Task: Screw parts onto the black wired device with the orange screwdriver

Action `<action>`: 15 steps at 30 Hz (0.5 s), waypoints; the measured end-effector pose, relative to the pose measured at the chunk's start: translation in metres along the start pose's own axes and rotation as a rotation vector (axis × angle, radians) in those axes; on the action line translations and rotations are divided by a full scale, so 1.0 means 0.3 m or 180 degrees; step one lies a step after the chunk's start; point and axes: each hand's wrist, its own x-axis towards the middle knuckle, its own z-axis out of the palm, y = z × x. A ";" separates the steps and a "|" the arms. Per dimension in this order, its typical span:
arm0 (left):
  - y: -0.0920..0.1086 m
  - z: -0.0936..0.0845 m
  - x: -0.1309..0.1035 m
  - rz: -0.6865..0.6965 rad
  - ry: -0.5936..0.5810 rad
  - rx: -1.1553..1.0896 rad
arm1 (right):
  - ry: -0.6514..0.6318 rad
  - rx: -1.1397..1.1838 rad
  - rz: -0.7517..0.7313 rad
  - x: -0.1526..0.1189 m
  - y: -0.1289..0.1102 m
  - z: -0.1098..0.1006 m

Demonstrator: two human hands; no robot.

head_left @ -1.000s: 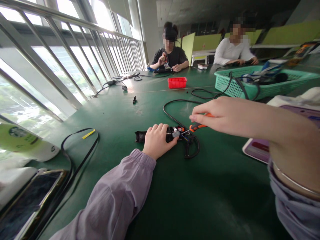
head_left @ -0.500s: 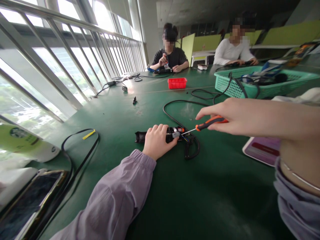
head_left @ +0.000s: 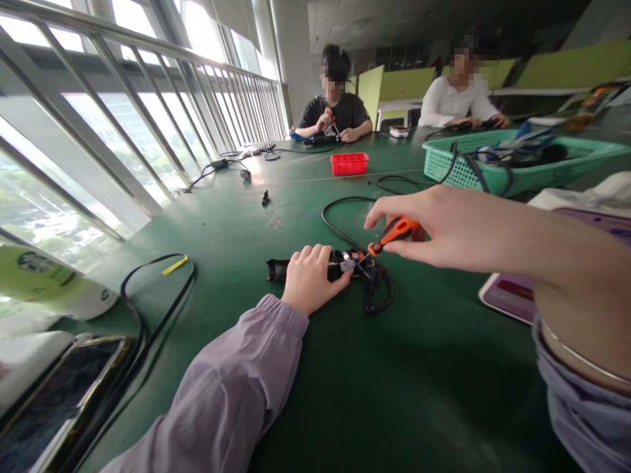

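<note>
A black cylindrical electrical device (head_left: 278, 270) lies on the green table (head_left: 374, 368), its right end opened to show wires and a small grey part (head_left: 347, 263). My left hand (head_left: 310, 279) is wrapped over its middle and presses it down, with the thumb beside the grey part. From the right, my right hand (head_left: 444, 223) grips an orange and black screwdriver (head_left: 397, 231) between thumb and fingers. The screwdriver slants down to the left, its tip at the opened end among the wires. Exactly what the tip touches is too small to tell.
A black cable (head_left: 328, 220) loops behind the device. Farther back stand a red tray (head_left: 350, 164) and a green basket (head_left: 458, 172) of tools and cables. Phones (head_left: 64, 387) lie at both sides, with a cup (head_left: 59, 282) at left. Two people (head_left: 335, 108) sit across the table.
My right hand has moved left and tipped the screwdriver steeper, its handle now higher and nearer the device. My left hand and the device have stayed in place.
</note>
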 end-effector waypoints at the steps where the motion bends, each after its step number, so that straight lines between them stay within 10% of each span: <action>1: 0.001 0.000 0.000 -0.0001 0.0008 -0.0005 | -0.0059 0.0041 0.0058 -0.001 -0.007 -0.003; 15: -0.002 -0.004 0.000 0.0002 -0.0034 0.0019 | -0.0126 0.0029 0.0186 -0.035 -0.006 -0.025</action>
